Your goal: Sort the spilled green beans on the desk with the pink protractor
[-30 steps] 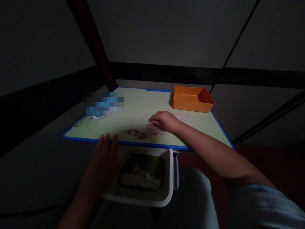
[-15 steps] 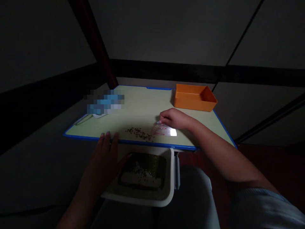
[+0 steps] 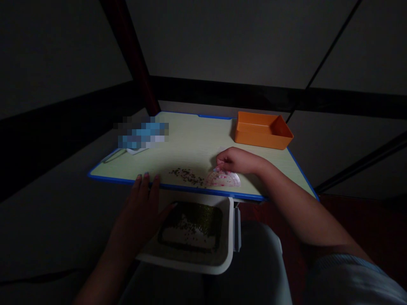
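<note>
My right hand pinches the top edge of a clear half-round protractor with pink marks, which lies on the pale green tabletop near its front edge. Just left of the protractor lies a small scatter of dark seeds. My left hand grips the left rim of a white tray held under the table's blue front edge, fingertips resting on that edge. The tray holds a layer of green seeds with a bare pale patch in the middle.
An empty orange box stands at the table's back right corner. A blurred blue item and a thin cord lie at the back left. My lap in pale cloth is below the tray. The room is dark around the table.
My right hand has drawn the protractor back to the right and toward the front edge, away from the seed scatter. My left hand and the tray have stayed put.
</note>
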`<state>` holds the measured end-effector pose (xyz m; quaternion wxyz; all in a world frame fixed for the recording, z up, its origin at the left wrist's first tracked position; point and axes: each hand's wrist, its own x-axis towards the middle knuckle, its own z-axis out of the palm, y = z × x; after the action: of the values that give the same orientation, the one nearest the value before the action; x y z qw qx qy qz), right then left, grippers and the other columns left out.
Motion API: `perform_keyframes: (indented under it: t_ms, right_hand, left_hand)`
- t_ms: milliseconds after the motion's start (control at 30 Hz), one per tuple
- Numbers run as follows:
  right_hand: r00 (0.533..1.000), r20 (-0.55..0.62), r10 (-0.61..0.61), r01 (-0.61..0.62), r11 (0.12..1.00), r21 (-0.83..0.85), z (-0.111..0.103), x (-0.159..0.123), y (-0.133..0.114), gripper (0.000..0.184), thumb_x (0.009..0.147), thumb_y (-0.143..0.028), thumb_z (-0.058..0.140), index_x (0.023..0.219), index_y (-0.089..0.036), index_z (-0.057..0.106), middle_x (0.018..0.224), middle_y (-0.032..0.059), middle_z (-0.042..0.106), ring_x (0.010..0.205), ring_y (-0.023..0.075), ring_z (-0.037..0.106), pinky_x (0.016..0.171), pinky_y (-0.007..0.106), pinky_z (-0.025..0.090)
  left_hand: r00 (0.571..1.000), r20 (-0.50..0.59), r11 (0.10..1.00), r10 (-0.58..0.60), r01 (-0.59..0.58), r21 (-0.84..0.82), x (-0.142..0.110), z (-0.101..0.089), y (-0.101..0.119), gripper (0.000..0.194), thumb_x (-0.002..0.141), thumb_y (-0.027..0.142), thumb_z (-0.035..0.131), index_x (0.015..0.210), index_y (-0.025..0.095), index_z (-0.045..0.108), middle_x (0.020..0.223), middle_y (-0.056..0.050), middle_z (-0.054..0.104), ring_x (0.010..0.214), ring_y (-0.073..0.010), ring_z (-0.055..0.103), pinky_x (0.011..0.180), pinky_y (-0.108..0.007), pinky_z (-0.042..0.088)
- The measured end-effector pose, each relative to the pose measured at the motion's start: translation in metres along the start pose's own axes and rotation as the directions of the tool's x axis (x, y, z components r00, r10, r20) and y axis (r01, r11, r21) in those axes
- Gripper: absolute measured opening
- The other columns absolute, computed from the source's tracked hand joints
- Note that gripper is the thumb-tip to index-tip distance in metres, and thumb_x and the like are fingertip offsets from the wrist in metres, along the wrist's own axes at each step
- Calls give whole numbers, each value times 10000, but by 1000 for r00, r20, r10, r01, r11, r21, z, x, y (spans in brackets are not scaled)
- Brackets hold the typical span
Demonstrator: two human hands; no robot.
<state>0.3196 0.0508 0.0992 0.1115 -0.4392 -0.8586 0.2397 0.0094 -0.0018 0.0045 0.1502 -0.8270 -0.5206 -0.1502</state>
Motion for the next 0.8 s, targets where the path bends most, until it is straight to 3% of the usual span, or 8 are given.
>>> perform_keyframes:
  t_ms: [300, 667, 800]
  right_hand:
    - [1000, 20, -12, 10, 997, 79, 1, 0, -4, 181, 840, -177, 518, 670, -136, 564, 573, -31, 504, 541, 73, 384, 561, 247, 260]
    - [997, -8, 73, -73, 993, -93, -2, -1, -1, 207, 832, -175, 536, 632, -139, 573, 538, -40, 473, 512, 70, 339, 545, 258, 225]
    - [996, -19, 84, -85, 995, -50, -8, -5, 0, 190, 833, -177, 528, 660, -133, 591, 578, -14, 545, 524, 76, 405, 553, 246, 260]
  left_hand:
    - [1000, -1, 1000, 6, -6, 6, -1, 1, -1, 928, 787, 703, 275, 1420, 27, 222, 1470, -329, 261, 1420, -412, 179, 1080, -546, 316]
    - [1000, -4, 1000, 17, -17, 8, 1, 0, 0, 920, 790, 694, 284, 1404, 8, 258, 1459, -341, 273, 1412, -418, 201, 1086, -540, 308]
    - [1000, 9, 1000, -3, 3, -1, 0, -1, 1, 916, 791, 695, 280, 1413, 22, 243, 1467, -333, 268, 1413, -416, 203, 1067, -549, 331]
